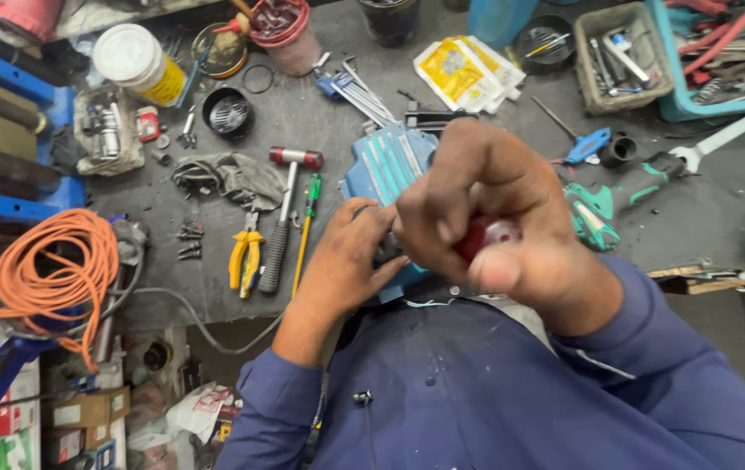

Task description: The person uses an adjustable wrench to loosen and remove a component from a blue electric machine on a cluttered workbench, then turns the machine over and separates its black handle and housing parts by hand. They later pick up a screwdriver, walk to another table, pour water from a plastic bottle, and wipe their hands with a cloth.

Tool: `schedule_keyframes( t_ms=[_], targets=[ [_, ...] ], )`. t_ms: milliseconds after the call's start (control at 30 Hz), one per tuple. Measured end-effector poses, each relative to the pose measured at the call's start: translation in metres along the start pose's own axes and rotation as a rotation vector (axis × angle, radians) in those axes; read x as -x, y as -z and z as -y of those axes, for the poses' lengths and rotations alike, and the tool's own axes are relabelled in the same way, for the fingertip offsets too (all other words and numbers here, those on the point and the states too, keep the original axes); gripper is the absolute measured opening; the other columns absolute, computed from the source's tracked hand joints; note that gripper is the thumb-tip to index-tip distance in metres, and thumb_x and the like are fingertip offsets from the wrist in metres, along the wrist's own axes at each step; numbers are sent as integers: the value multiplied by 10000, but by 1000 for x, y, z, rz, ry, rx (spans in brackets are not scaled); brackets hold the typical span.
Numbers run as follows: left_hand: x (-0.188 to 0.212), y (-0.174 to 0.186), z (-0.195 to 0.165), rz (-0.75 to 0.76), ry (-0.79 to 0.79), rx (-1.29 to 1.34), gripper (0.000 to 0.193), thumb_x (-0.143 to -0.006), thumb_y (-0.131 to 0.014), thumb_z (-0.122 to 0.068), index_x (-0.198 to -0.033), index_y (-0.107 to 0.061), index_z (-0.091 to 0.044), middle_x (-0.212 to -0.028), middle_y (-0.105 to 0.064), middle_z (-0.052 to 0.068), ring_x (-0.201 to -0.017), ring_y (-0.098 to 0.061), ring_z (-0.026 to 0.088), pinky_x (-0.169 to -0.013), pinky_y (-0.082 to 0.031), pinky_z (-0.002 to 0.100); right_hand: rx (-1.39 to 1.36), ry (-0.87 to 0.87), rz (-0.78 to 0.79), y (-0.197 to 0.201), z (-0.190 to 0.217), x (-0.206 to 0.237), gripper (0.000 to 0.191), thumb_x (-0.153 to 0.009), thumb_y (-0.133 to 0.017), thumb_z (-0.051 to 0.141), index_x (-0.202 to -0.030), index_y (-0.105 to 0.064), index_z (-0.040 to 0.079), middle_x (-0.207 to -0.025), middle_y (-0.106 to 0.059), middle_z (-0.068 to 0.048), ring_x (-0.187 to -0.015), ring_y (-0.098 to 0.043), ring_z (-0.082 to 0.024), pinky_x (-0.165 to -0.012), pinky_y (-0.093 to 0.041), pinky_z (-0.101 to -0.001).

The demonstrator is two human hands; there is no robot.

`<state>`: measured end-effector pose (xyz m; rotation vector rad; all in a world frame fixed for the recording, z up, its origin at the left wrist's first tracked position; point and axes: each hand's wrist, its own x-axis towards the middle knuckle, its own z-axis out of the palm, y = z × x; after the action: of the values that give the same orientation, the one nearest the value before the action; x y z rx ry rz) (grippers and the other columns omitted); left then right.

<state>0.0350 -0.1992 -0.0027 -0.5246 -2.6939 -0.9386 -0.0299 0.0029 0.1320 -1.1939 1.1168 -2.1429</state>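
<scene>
I see a red-handled tool (487,235), probably a screwdriver, clenched in my right hand (494,218), its handle buried in the fist above the blue motor housing (385,165). My left hand (346,261) clasps the housing's near edge. 1 pair of yellow pliers (245,257) and a mallet (283,218) lie left.

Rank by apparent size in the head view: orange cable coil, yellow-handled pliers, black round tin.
1. orange cable coil, clearly largest.
2. yellow-handled pliers.
3. black round tin, smallest; it lies farther from the camera, so this last place is unsure.
</scene>
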Motion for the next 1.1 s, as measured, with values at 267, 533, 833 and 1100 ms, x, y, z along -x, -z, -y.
schedule_keyframes(
  t_ms=[267,533,833,1100],
  targets=[
    [-26,-4,-42,-22,-20,-14,668,-753,-762,-254,-1342,-595,14,-1296,-610,196,-1224,-519,360,-1023,-314,521,347,179,194,19,-16,33,263,-1057,-710,325,-1121,-622,85,-1144,-537,-52,-1044,-537,-176,-951,-452,-306],
    [-46,-9,-58,146,-41,54,589,-745,-756,-218,-1269,-613,9,-1199,-631,192,-1129,-560,362,-948,-370,493,479,-40,-141,9,-120,32,358,-1047,-634,329,-1274,-571,58,-1259,-539,-90,-1160,-518,-196,-1022,-421,-286],
    [-49,-3,-62,193,-20,68,500,-736,-748,-178,-1188,-633,4,-1090,-655,187,-1022,-607,364,-863,-434,460,272,-116,-296,-5,-95,45,309,-962,-738,267,-1174,-633,68,-1110,-591,-79,-1011,-570,-200,-895,-450,-297],
    [-17,22,-49,165,2,110,422,-728,-742,-142,-1115,-651,-1,-992,-676,183,-927,-649,365,-787,-491,431,364,80,109,-8,-43,12,279,-887,-831,212,-1085,-689,76,-977,-637,-69,-878,-616,-205,-783,-475,-308]
  ],
)
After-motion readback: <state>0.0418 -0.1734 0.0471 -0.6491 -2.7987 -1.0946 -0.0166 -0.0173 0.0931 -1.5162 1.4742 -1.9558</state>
